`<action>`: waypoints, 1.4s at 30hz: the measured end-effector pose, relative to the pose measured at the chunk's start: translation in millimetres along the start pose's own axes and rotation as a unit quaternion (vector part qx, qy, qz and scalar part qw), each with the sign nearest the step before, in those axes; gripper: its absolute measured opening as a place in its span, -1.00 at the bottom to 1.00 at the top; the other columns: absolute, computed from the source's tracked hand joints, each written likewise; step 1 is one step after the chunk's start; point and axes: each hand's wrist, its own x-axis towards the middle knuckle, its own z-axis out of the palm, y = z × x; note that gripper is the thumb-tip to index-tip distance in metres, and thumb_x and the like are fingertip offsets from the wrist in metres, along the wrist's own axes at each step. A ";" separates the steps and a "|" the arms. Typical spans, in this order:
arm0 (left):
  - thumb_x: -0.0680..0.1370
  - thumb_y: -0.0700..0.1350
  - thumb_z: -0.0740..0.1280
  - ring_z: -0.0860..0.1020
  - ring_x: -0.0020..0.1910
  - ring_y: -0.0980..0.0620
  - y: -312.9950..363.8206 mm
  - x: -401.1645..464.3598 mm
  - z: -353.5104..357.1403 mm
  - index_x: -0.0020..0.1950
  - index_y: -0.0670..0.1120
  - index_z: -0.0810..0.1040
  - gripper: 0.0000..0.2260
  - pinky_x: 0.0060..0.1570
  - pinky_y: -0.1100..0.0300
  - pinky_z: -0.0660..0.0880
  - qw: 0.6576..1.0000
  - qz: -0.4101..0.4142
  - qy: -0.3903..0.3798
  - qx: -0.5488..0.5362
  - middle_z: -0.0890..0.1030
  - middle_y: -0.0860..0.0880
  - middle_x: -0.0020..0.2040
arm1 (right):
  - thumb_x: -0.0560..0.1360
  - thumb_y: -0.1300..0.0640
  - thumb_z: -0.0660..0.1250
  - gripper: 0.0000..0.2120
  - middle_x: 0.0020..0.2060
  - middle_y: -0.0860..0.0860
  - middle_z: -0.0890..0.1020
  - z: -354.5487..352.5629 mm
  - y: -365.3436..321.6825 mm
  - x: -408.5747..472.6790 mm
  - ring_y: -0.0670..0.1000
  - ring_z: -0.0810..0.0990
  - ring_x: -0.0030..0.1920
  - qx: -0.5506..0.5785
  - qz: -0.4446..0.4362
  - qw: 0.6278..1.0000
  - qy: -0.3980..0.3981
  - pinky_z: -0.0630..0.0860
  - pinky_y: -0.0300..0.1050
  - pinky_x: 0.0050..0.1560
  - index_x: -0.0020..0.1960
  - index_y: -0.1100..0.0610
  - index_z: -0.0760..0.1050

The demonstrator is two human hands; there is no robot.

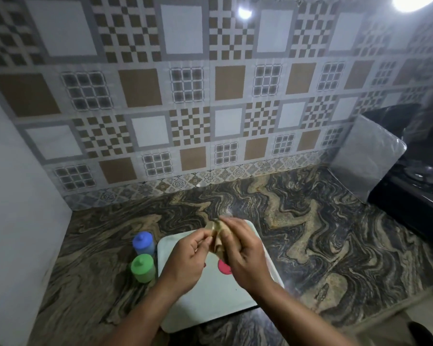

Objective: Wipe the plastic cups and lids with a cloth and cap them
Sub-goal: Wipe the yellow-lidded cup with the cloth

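Note:
Over a white tray (210,303) both my hands meet at a crumpled beige cloth (216,232). My right hand (243,253) wraps the cloth from the right. My left hand (188,258) pinches at its left side; whatever lies inside the cloth is hidden. A red piece (223,268) shows on the tray just under my right hand, partly covered. Left of the tray stand two capped cups on the counter: a blue one (143,243) behind and a green one (143,268) in front.
The marbled stone counter (310,233) runs to a tiled wall (185,108) at the back and a plain white wall (15,208) at the left. A black stove (415,193) with a clear plastic sheet (368,156) leaning beside it sits at the far right.

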 end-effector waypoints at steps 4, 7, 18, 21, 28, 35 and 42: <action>0.65 -0.30 0.26 0.50 -0.36 0.37 5.0 -9.0 -6.2 0.08 -0.16 0.66 -0.82 -0.26 0.50 0.36 0.998 0.051 -0.011 0.017 0.62 0.30 -0.27 | 0.52 -0.23 0.34 -0.56 -0.08 0.02 0.77 11.7 -6.2 17.2 -0.04 0.71 -0.05 0.130 0.201 0.970 -0.047 0.62 0.03 0.08 0.06 0.12 0.74; 0.66 -0.21 0.27 0.55 -0.26 0.33 2.7 -12.3 -21.3 0.07 -0.06 0.66 -0.82 -0.19 0.40 0.43 0.999 0.042 -0.007 0.012 0.67 0.23 -0.18 | 0.55 -0.23 0.35 -0.49 -0.09 0.24 0.76 21.5 -19.7 30.0 0.15 0.72 -0.14 0.151 0.420 0.887 -0.121 0.67 0.23 0.10 0.03 0.23 0.70; 0.64 -0.02 0.31 0.68 -0.14 0.02 -20.7 -33.0 -68.5 0.17 0.06 0.67 -0.82 -0.16 0.08 0.59 0.992 0.093 -0.043 0.079 0.72 0.10 -0.05 | 0.65 -0.08 0.28 -0.66 -0.13 0.18 0.72 46.4 -54.4 26.7 0.19 0.72 -0.16 0.214 0.525 0.797 -0.206 0.70 0.14 -0.10 -0.04 0.14 0.68; 0.61 -0.07 0.35 0.69 0.00 0.11 -24.9 -32.4 -76.6 0.13 0.04 0.68 -0.85 0.01 -0.03 0.62 1.000 0.024 -0.013 0.013 0.72 0.09 0.00 | 0.61 -0.16 0.29 -0.61 -0.06 0.12 0.76 68.9 -37.9 7.9 0.21 0.75 0.00 0.082 0.264 0.960 -0.035 0.69 0.16 0.04 0.04 0.12 0.72; 0.61 -0.05 0.33 0.67 -0.07 0.15 -27.9 -56.1 -85.2 0.08 0.03 0.67 -0.87 -0.11 0.25 0.56 0.993 0.111 -0.001 0.036 0.70 0.15 -0.07 | 0.61 -0.24 0.28 -0.53 -0.16 0.07 0.71 69.8 -51.7 4.3 0.02 0.68 -0.16 0.238 0.389 0.856 -0.245 0.66 0.01 -0.09 -0.01 0.15 0.67; 0.61 -0.10 0.31 0.67 0.00 0.13 -31.3 -54.7 -93.7 0.07 0.09 0.68 -0.83 0.01 0.14 0.59 0.997 0.082 0.007 0.008 0.72 0.12 -0.02 | 0.64 -0.13 0.29 -0.59 -0.03 -0.03 0.74 87.4 -46.1 -13.9 -0.04 0.70 0.03 0.020 0.036 0.998 -0.055 0.57 -0.09 0.05 0.17 0.18 0.70; 0.61 -0.12 0.37 0.62 -0.18 0.20 -22.1 -52.3 -99.4 0.02 -0.03 0.68 -0.91 -0.21 0.34 0.46 0.992 0.102 -0.004 0.070 0.68 0.15 -0.14 | 0.64 -0.14 0.30 -0.59 -0.23 0.23 0.69 88.8 -66.9 0.3 0.16 0.66 -0.29 0.180 0.454 0.863 -0.127 0.60 0.01 -0.24 -0.03 0.21 0.68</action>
